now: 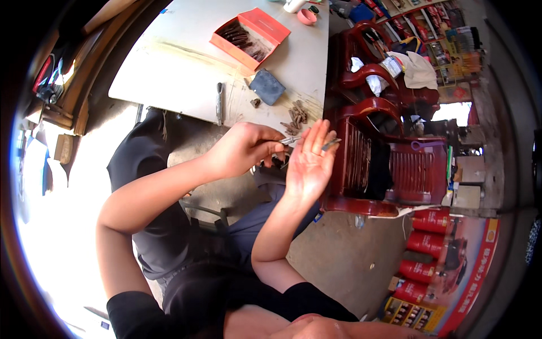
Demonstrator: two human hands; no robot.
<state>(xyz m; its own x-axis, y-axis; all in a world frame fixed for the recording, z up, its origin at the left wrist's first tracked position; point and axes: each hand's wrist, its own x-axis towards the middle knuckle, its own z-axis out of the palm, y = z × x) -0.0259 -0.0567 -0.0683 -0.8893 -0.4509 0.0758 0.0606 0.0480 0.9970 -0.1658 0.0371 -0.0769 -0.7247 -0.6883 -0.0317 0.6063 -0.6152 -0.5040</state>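
My left hand [248, 148] is closed around a slim silvery metal tool [290, 140], whose end points toward the other palm. Its exact kind is hard to make out. My right hand [309, 161] is turned palm up with the fingers stretched out. A small dark grey pointed piece [331, 144] is held across those fingers near their tips. Just beyond the hands, on the white table [169, 62], lie a pile of brown slivers [296, 116], a small brown lump [256, 103] and a dark blue-grey block [267, 87]. A slender grey tool [219, 104] rests at the table's near edge.
An open red box [240, 55] of dark brown sticks sits farther back on the table, with a pink bowl [306, 17] behind it. Dark red wooden chairs [415, 175] stand close on the right. Red canisters [424, 244] line the lower right beside a printed panel.
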